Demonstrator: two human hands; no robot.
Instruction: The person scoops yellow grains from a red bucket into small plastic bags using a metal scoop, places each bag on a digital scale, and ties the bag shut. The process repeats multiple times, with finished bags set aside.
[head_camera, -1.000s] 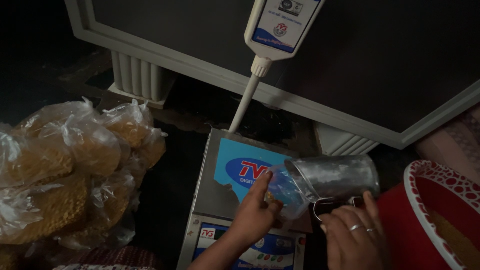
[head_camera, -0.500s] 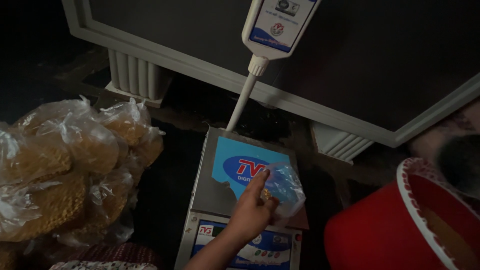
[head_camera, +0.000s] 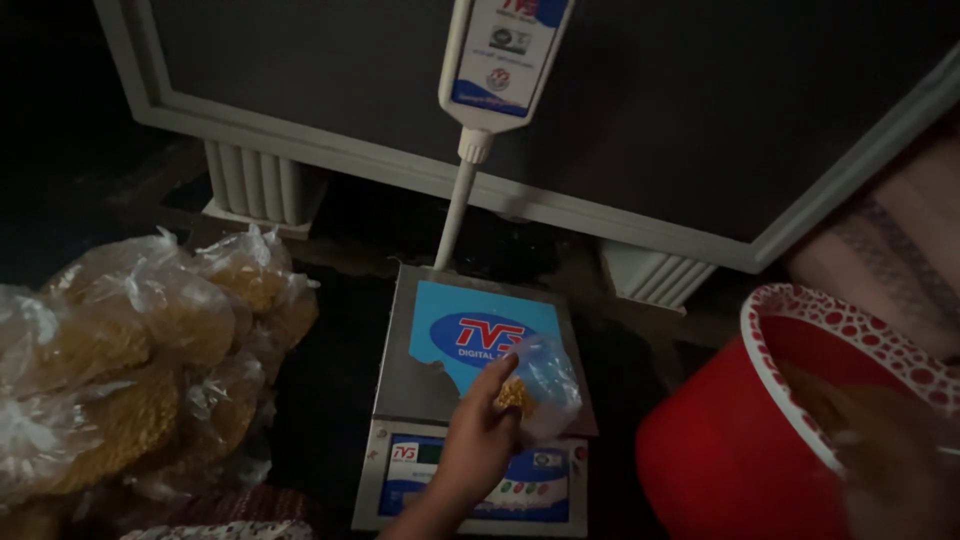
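Down on the weighing scale, the left hand pinches a small clear plastic bag between thumb and fingers, holding it at the platform's near right corner, just above the scale's button panel. The bag holds a little clump of yellow grains at its lower end and stands tilted, its long axis running up and to the right, mouth pointing away from the wrist. The right hand is only a dark blur low at the right over the red bucket; whether it is spread or closed I cannot tell. To the left lies a heap of filled plastic bags. A white display pole rises behind the scale.
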